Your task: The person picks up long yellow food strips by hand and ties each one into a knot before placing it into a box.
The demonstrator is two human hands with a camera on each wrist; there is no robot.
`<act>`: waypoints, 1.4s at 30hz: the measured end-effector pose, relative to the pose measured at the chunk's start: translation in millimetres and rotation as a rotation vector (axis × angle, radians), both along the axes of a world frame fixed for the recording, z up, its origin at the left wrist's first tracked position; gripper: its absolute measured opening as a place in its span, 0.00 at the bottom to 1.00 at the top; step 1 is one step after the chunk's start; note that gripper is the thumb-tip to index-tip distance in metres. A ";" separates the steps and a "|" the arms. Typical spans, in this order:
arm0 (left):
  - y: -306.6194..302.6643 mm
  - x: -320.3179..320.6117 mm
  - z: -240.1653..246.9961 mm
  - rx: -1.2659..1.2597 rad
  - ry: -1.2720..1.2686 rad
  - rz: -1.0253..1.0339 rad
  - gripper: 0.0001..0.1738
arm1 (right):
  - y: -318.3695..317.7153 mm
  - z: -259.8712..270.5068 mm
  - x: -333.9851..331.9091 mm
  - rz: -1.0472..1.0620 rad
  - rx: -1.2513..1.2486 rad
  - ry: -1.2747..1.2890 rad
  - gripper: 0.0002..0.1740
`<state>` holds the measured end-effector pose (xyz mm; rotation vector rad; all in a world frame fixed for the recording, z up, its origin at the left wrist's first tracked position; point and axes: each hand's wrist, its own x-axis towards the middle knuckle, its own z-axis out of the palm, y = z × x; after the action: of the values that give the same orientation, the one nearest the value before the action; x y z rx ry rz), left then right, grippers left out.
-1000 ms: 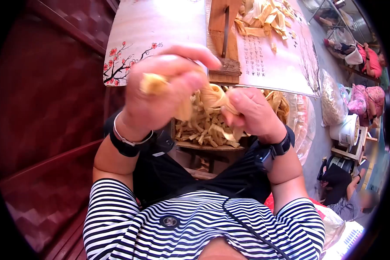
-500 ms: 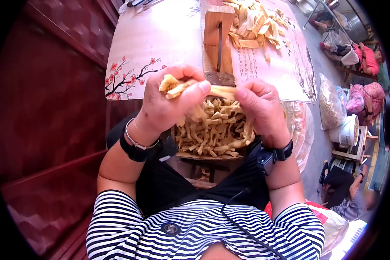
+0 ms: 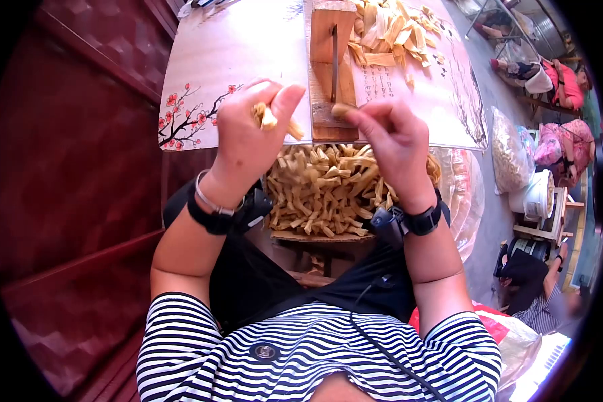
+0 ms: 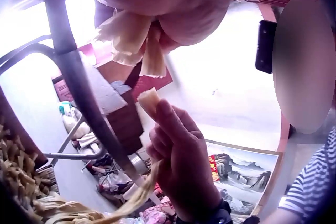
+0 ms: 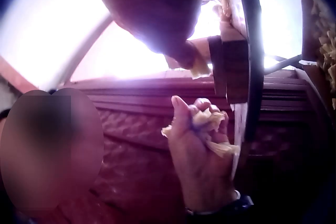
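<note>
My left hand [image 3: 251, 134] has its fingers curled round several pale yellow strips [image 3: 266, 117], whose cut ends stick out in the left wrist view [image 4: 131, 37]. To its right, my right hand [image 3: 398, 144] pinches the end of a yellow strip [image 3: 342, 110] between thumb and finger, near the wooden block [image 3: 331, 127] with its upright blade [image 3: 335, 63]. The left wrist view shows a long strip [image 4: 139, 195] hanging from the right hand [image 4: 181, 161]. Below both hands lies a heap of short yellow pieces [image 3: 321, 194].
Flat strips [image 3: 395, 33] lie on the right side of the printed table top [image 3: 241, 40]. A clear plastic bag [image 3: 462, 194] is right of the heap. A red panelled wall [image 3: 74, 174] stands on the left; seated people, a white bucket [image 3: 534, 197] and bags are at the right.
The hands have moved apart; the strip that stretched between them half a second ago no longer joins them. The left thumb has lifted, and the right hand now holds a strip end near the block.
</note>
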<state>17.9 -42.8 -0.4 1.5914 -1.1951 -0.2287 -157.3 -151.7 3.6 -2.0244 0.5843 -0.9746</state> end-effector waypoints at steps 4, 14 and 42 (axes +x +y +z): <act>10.9 -38.7 11.4 -0.126 0.332 -0.202 0.08 | 7.8 10.4 1.7 0.289 -0.444 -0.046 0.06; 20.2 -35.1 21.8 0.322 0.841 -1.270 0.10 | 1.8 18.5 -15.3 0.268 -0.306 0.042 0.06; 16.1 -26.3 9.4 -0.088 -0.320 -0.396 0.07 | 24.6 11.4 -9.5 0.263 0.219 0.353 0.15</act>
<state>-8.3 -26.7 9.0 1.3343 -1.7452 -0.1747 -166.9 -127.0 15.0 -2.0214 0.5635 -0.3817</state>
